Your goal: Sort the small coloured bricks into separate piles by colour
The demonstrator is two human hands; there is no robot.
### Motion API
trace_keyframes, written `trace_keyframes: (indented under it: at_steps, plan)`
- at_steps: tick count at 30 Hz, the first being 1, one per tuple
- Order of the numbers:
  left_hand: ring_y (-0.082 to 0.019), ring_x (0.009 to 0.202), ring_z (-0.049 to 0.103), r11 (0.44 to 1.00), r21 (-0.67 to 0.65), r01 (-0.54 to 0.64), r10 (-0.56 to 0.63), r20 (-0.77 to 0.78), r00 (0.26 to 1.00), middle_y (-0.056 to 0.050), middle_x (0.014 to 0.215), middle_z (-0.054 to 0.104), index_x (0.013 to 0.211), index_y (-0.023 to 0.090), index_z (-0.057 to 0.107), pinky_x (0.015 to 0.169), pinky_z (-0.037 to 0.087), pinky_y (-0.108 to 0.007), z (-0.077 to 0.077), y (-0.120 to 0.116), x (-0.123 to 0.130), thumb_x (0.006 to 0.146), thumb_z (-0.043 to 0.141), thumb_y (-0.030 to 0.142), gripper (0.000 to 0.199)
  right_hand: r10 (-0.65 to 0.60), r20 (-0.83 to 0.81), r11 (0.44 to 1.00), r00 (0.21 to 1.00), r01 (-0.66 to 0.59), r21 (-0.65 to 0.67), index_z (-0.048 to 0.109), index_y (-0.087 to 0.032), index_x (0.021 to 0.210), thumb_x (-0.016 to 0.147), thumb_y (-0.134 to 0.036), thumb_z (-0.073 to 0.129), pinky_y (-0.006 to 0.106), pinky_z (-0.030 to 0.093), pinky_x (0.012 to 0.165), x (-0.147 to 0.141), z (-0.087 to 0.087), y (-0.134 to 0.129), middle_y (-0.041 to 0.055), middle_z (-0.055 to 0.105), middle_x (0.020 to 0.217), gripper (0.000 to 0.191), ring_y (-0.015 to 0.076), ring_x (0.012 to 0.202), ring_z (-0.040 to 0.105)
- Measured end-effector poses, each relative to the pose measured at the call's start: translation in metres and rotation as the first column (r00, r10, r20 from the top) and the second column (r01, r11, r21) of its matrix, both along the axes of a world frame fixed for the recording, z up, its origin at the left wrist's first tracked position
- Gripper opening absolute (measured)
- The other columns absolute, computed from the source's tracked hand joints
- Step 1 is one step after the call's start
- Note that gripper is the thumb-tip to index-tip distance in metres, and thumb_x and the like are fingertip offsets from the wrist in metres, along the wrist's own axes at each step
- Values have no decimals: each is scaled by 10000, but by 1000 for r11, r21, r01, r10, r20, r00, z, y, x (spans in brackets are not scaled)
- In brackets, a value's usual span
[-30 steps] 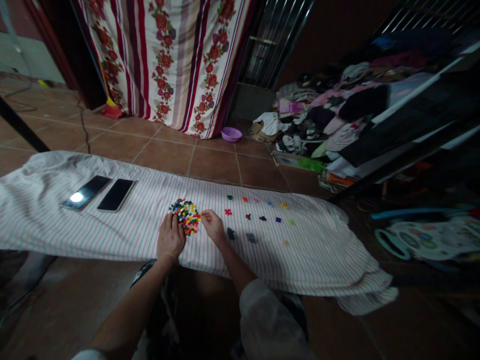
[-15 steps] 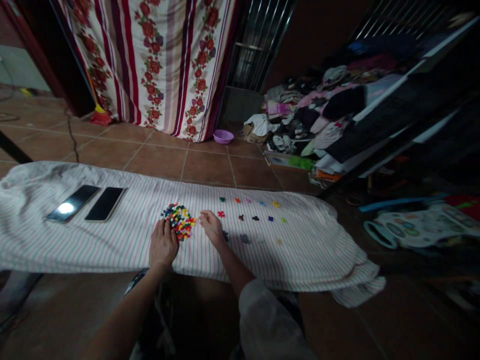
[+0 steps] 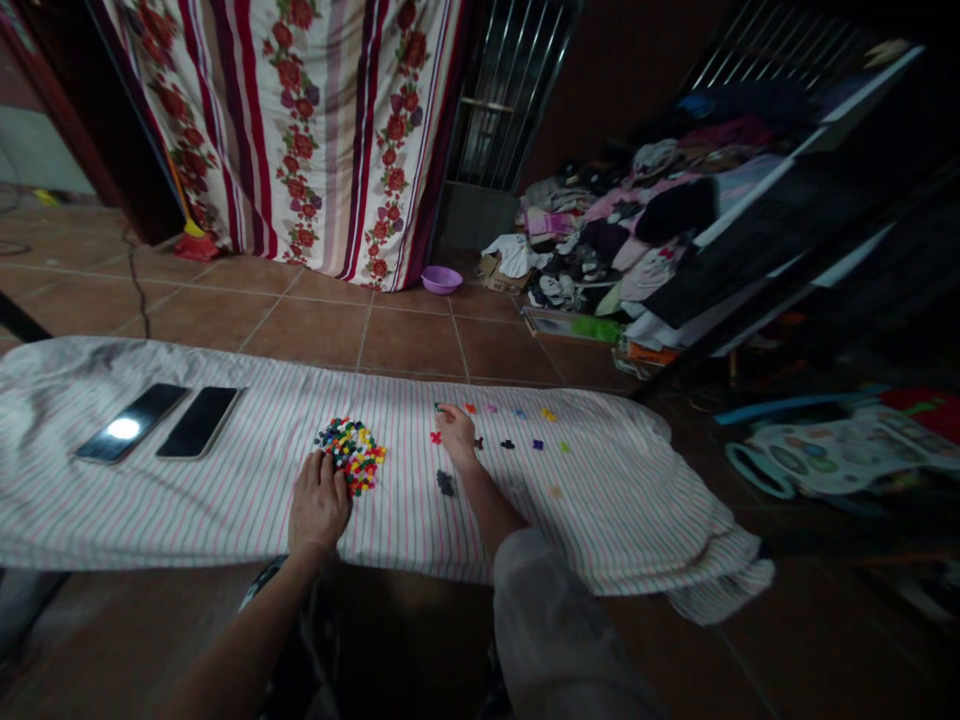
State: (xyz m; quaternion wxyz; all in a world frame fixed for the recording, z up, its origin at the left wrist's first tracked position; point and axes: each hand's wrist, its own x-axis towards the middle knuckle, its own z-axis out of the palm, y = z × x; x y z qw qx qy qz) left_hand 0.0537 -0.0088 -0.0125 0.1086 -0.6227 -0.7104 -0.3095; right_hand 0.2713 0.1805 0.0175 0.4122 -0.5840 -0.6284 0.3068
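Head view: we list one heap of small multicoloured pieces (image 3: pixel 361 450), lying on a striped cloth (image 3: pixel 405 545) beside the left hand.

Left hand (image 3: pixel 319 505): fingers extended side by side, palm down, their tips at the heap's near left edge; what lies beneath them we cannot tell.

Right hand (image 3: pixel 457 435): fingers curled, thumb and fingertips drawn close together at a dark green group (image 3: pixel 439 407). Whether a piece is pinched there, we cannot tell.

Sorted groups about the right hand: red group (image 3: pixel 436 438), just beside the curled fingers; dark grey group (image 3: pixel 445 483), nearer us, left of the wrist; orange group (image 3: pixel 470 408), just past the knuckles; brown group (image 3: pixel 480 443), partly hidden by the hand. Further right we record pink, light blue and yellow in the far row, with black, dark blue and lime in the next, and one pale beige group nearer us.

Room and edges: bare striping separates the heap from the red group. The far row sits near the cloth's far edge; the left wrist crosses its near edge. Two phones (image 3: pixel 199 423) lie left of the heap, well apart from it.
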Motion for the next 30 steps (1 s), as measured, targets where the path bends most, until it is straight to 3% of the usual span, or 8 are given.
trace_keyframes:
  at_steps: [4, 10, 18, 26, 30]
  plan:
    - [-328, 1350, 430, 1000, 2, 23, -23, 24, 999, -197, 1223, 616, 1110, 135, 584, 1098, 375, -573, 1, 0, 0, 900, 325, 273, 361, -89, 12, 996, 996, 89, 13, 730, -219, 865, 759, -204, 562, 286, 543, 744, 10, -1, 19, 45, 726, 803, 199, 191, 769, 701]
    - [-332, 1310, 469, 1000, 11, -25, 24, 105, 994, -203, 1282, 581, 1255, 137, 515, 1064, 401, -575, 1, 0, 1, 914, 332, 336, 435, -164, 135, 983, 977, 174, -59, 744, -196, 905, 740, -167, 558, 345, 522, 856, 14, -9, 34, 79, 736, 859, 250, 222, 882, 691]
    - [-332, 1335, 447, 1000, -1, 1, -1, 65, 998, -203, 1280, 589, 1242, 137, 525, 1079, 389, -580, -1, -1, 1, 908, 347, 314, 417, -51, 15, 999, 999, 51, -6, 744, -216, 968, 761, -181, 529, 331, 534, 850, 17, -13, 34, 64, 737, 879, 301, 203, 864, 695]
    - [-347, 1371, 405, 999, -35, 13, -14, -40, 999, -225, 1263, 597, 1054, 113, 609, 1091, 376, -586, -1, -1, 0, 919, 307, 253, 359, -100, 25, 995, 995, 101, -27, 711, -193, 1024, 784, -163, 486, 363, 514, 928, 17, -14, 30, 81, 729, 996, 330, 200, 966, 681]
    - [-334, 1373, 410, 1000, -9, -12, 12, 10, 1000, -220, 1268, 599, 1141, 96, 585, 1093, 385, -571, -3, 0, 1, 924, 315, 262, 384, -66, 36, 998, 997, 65, 27, 706, -211, 1012, 803, -152, 462, 367, 497, 959, 4, -6, 12, 61, 714, 1037, 327, 195, 1010, 661]
